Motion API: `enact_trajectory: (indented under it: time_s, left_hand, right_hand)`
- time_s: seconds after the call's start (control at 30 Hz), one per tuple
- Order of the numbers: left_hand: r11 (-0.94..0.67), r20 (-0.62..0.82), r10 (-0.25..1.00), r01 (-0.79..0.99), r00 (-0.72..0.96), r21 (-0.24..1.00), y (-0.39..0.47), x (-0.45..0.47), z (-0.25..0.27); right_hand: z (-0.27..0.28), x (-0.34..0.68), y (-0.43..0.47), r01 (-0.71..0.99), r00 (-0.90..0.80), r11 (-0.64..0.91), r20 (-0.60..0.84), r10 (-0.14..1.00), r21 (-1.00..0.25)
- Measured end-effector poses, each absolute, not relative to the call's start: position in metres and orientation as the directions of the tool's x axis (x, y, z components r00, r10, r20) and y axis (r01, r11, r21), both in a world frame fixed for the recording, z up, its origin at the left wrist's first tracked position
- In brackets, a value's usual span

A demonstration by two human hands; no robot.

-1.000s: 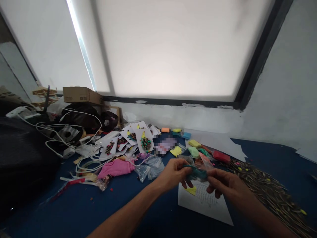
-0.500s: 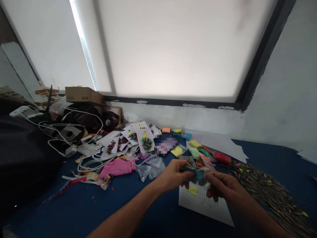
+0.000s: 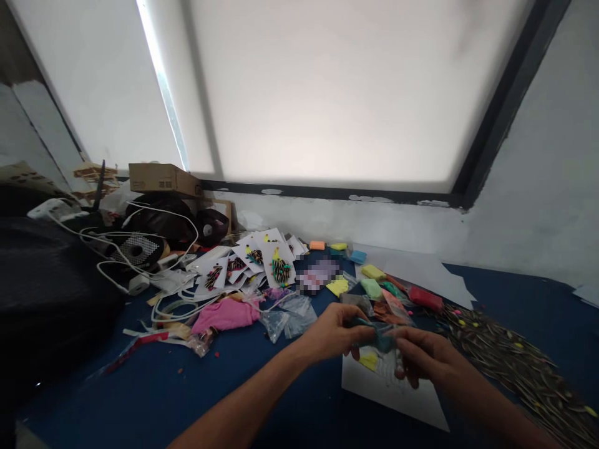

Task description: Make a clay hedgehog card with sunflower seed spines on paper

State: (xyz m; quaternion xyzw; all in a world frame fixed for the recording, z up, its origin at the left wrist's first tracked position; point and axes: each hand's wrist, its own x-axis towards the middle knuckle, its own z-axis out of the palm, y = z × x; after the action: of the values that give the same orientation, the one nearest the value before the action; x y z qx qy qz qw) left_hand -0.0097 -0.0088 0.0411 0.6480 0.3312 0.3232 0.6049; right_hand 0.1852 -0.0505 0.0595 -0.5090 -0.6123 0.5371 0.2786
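My left hand (image 3: pixel 333 332) pinches one end of a teal modelling clay packet (image 3: pixel 384 339) in clear plastic. On the other end, the fingers of my right hand (image 3: pixel 425 353) are closed on the wrapper. The packet is held above a white sheet (image 3: pixel 397 402), which carries a flat yellow clay shape (image 3: pixel 369 361) and faint drawn lines, partly hidden by my hands. Just beyond lie a red clay block (image 3: pixel 425 299), a pale green block (image 3: pixel 371 288) and a yellow block (image 3: pixel 373 272).
Striped seeds (image 3: pixel 510 362) spread over the blue table at right. Finished cards with seed-covered figures (image 3: pixel 281 268) are piled at centre-left. A pink cloth-like piece (image 3: pixel 227 316), plastic bags (image 3: pixel 294 315), white cables (image 3: pixel 187 305) and a cardboard box (image 3: pixel 163 179) are at left.
The view has shifted slightly, so the table things sit a little farther right. Both hands keep hold of the packet, its teal part now showing slightly lower between them.
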Motion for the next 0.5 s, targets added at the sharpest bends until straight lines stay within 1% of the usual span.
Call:
enact_trajectory:
  time_s: [0.1,0.23,0.37,0.5]
  left_hand:
    - [-0.036,0.030,0.819,-0.001,0.574,0.999,-0.009,-0.008,0.039]
    - [0.028,0.012,0.805,-0.058,0.593,0.998,-0.012,-0.006,0.041]
    - [0.071,-0.020,0.769,-0.055,0.639,0.996,-0.015,-0.006,0.042]
    - [0.117,-0.045,0.742,-0.063,0.669,0.991,-0.016,-0.008,0.044]
  right_hand:
    - [0.061,0.184,-0.050,0.347,-0.310,-0.067,-0.182,0.933,-0.936]
    - [0.061,0.184,-0.050,0.371,-0.258,-0.049,-0.154,0.954,-0.927]
    - [0.056,0.186,-0.051,0.366,-0.265,-0.061,-0.166,0.950,-0.929]
    - [0.050,0.185,-0.052,0.360,-0.270,-0.043,-0.148,0.951,-0.932]
